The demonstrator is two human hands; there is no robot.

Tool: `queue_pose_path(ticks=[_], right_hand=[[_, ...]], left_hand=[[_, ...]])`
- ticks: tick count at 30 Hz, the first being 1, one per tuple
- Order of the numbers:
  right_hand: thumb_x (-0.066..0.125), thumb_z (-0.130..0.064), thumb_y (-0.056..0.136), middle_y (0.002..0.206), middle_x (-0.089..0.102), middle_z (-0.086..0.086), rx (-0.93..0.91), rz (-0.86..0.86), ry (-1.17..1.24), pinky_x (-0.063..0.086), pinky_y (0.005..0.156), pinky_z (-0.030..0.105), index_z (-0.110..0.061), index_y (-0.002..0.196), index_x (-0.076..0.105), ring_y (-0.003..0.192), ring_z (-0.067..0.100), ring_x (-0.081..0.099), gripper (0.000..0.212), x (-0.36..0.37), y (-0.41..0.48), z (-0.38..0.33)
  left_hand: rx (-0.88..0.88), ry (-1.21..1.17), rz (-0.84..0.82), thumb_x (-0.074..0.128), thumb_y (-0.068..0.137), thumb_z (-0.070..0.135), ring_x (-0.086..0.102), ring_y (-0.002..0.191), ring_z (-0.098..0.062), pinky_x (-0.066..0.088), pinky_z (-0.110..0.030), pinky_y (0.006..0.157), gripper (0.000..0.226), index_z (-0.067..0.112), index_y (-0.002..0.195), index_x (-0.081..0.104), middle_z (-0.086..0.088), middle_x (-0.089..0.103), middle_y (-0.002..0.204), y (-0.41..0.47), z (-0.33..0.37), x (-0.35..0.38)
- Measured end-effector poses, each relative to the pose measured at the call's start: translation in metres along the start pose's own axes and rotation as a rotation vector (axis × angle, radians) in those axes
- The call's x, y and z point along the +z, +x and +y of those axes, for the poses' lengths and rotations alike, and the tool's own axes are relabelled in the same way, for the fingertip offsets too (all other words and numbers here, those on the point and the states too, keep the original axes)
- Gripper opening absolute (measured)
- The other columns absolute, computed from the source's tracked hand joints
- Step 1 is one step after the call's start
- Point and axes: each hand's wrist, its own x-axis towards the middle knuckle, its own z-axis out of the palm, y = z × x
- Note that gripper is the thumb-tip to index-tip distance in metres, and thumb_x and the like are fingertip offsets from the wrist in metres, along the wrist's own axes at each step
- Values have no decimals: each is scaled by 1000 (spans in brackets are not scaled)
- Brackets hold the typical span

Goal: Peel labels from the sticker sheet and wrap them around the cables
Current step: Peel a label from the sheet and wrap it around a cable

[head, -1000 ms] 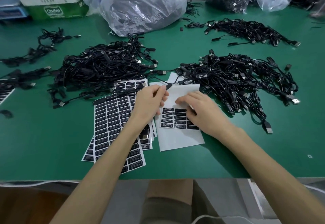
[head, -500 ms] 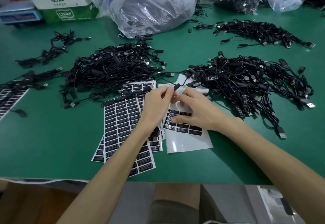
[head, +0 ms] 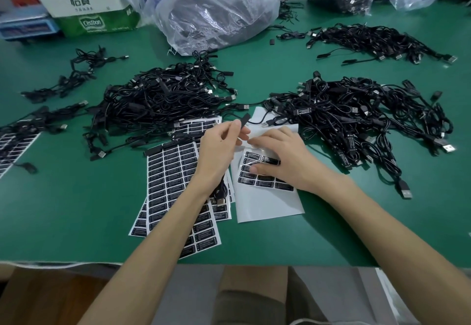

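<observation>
My left hand [head: 219, 151] pinches a black cable by its small inline block [head: 245, 120], held just above the table. The rest of that cable hangs under my wrist and ends in a USB plug [head: 221, 200]. My right hand [head: 279, 157] rests on a white sticker sheet [head: 267, 205] that is mostly bare backing. Its thumb and fingertips touch the few remaining rows of black labels [head: 265, 184]. Whether a label is lifted under the fingers is hidden.
Full sticker sheets [head: 173, 179] lie fanned under my left forearm. Piles of black cables sit to the left [head: 163, 100], right [head: 356, 118] and far right [head: 369, 39]. Plastic bags [head: 219, 11] and a carton [head: 96, 16] line the back edge of the green table [head: 76, 210].
My right hand reached up to the cable in my left hand, then came back down flat on the labels. My left hand raised the cable block slightly.
</observation>
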Motion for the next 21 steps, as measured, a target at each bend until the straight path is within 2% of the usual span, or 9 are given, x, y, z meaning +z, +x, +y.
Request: queue_pose_path(ticks=[4,6,10,12,14,17,21], right_hand=[[73,-51,90,134,58,-6,-9,16,16,30,109,41,-28,138,61,129,19,41,55,-1,-4,-2],[74,-46,91,132,57,-6,-20,13,21,30,107,40,-31,137,62,129,19,41,50,-1,-5,-4],[77,-28,92,123,61,-2,-77,59,55,39,102,40,-21,120,72,116,21,48,29,0,-5,-5],[77,-27,93,117,60,-7,-52,57,106,44,98,37,-21,124,68,109,14,48,33,0,-6,-4],[77,-31,92,119,58,-10,-13,46,159,45,97,32,-23,136,61,108,9,47,46,-1,-6,-4],[73,-37,94,135,57,-4,-3,35,105,36,107,30,-19,144,57,123,17,44,55,1,-4,-1],[66,-46,97,137,59,-2,-13,56,-6,31,110,28,-15,135,65,124,22,44,49,5,-4,0]], left_hand=[[0,-5,-11,50,109,34,68,75,-9,46,-15,55,35,16,95,76,-4,75,88,1,-1,-1],[9,7,-16,50,108,36,64,66,-6,44,-16,53,36,18,93,76,-2,75,86,1,-2,-1],[22,22,-33,49,106,41,57,54,-1,42,-22,44,37,21,90,76,4,73,82,0,-3,0],[20,21,-32,49,106,41,58,53,-1,42,-23,43,37,20,91,76,4,74,82,0,-3,0],[19,20,-30,50,106,40,58,54,-1,42,-23,43,37,20,91,76,4,75,83,1,-4,0],[20,9,-27,50,106,40,56,54,-2,42,-25,42,37,20,90,76,2,75,84,1,-4,1],[-16,-18,17,50,106,39,57,55,-3,42,-24,42,37,18,91,76,7,72,79,2,-5,-1]])
